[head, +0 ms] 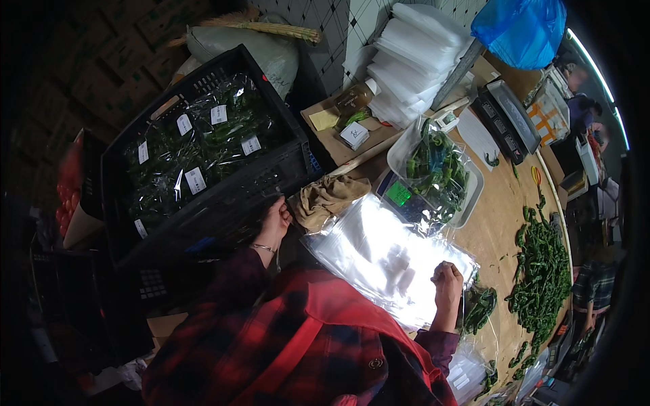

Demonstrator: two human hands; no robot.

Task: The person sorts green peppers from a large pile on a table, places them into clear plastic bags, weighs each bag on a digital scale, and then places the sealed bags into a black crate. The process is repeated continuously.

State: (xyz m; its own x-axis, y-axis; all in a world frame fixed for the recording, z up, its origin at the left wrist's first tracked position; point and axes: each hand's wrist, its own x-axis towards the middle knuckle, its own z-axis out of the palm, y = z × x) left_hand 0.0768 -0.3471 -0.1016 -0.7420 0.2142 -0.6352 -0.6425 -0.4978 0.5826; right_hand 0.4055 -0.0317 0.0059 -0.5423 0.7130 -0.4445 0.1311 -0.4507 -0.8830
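My left hand (pixel 278 219), fingers curled, is beside the near edge of a black plastic crate (pixel 218 210) that holds several clear bags of green peppers (pixel 221 132) with white labels. Whether it pinches something thin cannot be told. My right hand (pixel 448 276) is over the right part of a stack of clear plastic bags (pixel 355 243), its fingers bent together; glare hides what may be between them. Beyond the stack, a clear bag of green peppers (pixel 436 167) rests in a white tray (pixel 476 195) on a scale with a lit green display (pixel 398 193).
A crumpled brown cloth (pixel 330 198) lies between crate and bags. Loose green peppers (pixel 541 274) are heaped at the table's right, with a smaller pile (pixel 480 307) near my right hand. White foam sheets (pixel 416 61) and a black device (pixel 508 122) stand at the back. A person (pixel 593 289) is at far right.
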